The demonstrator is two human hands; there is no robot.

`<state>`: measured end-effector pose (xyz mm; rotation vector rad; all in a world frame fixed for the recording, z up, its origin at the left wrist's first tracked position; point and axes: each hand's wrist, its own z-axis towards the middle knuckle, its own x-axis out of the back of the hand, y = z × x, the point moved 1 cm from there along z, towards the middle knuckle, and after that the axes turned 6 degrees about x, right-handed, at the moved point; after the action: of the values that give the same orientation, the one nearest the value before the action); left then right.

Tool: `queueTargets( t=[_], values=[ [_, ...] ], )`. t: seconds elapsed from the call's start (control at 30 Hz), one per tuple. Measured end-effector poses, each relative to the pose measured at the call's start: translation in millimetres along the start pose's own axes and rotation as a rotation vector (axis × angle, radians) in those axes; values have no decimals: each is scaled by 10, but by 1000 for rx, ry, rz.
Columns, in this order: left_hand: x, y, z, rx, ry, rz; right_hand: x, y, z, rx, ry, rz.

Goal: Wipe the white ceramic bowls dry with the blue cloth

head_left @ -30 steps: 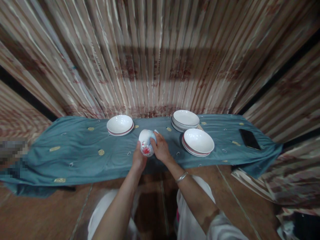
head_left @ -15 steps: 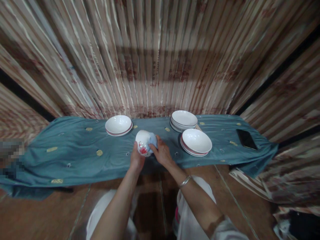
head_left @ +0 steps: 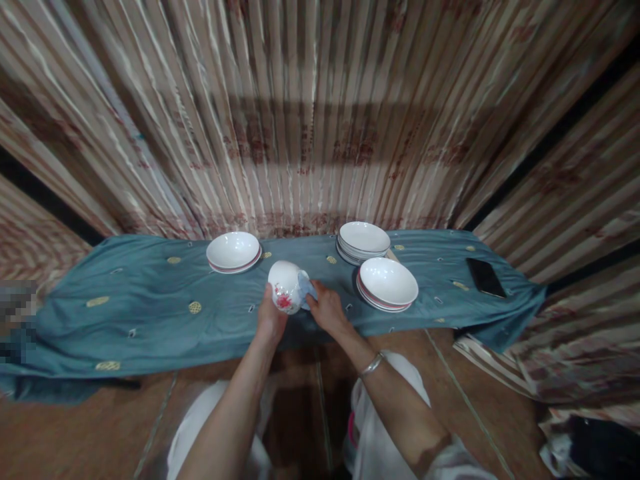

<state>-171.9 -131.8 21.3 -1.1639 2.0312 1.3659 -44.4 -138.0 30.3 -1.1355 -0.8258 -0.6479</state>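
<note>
A white bowl with red flowers (head_left: 284, 288) is tilted on its side above the near edge of the table. My left hand (head_left: 271, 319) is closed around its left and lower side. In my right hand (head_left: 327, 307) is a light blue cloth (head_left: 305, 288), pressed against the bowl's right side by the rim. Part of the cloth is hidden by my fingers. To the right of my right hand stands a stack of white bowls (head_left: 387, 283) with red bands. Behind it is a stack of dark-rimmed white plates (head_left: 364, 239).
A smaller stack of white dishes (head_left: 233, 251) stands at the back left. A black phone (head_left: 486, 277) lies at the right end. A teal cloth (head_left: 160, 313) covers the narrow table. Behind it hangs a pleated curtain (head_left: 300, 133).
The blue cloth and my right hand have shifted slightly across the bowl toward its right edge, baring more of its side. My left hand keeps its hold. The whole view has drifted slightly.
</note>
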Motion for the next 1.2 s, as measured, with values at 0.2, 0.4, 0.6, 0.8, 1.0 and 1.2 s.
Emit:
queueTargets(
  t=[0.2, 0.4, 0.6, 0.8, 1.0, 1.2],
  values=[
    [-22, -1, -28, -6, -22, 22, -2, -12, 3, 42, 34, 95],
    [-68, 3, -69, 10, 3, 26, 18, 94, 98, -107, 128, 347],
    [-73, -6, -67, 8, 0, 23, -142, 67, 100, 94, 257, 378],
    [39, -26, 10, -3, 31, 33, -273, -17, 23, 232, 187, 265],
    [78, -26, 45, 2, -42, 26, -248, -40, -33, 235, 152, 220],
    [113, -1, 84, 13, -11, 40, -156, -78, -91, 245, 136, 179]
  ],
)
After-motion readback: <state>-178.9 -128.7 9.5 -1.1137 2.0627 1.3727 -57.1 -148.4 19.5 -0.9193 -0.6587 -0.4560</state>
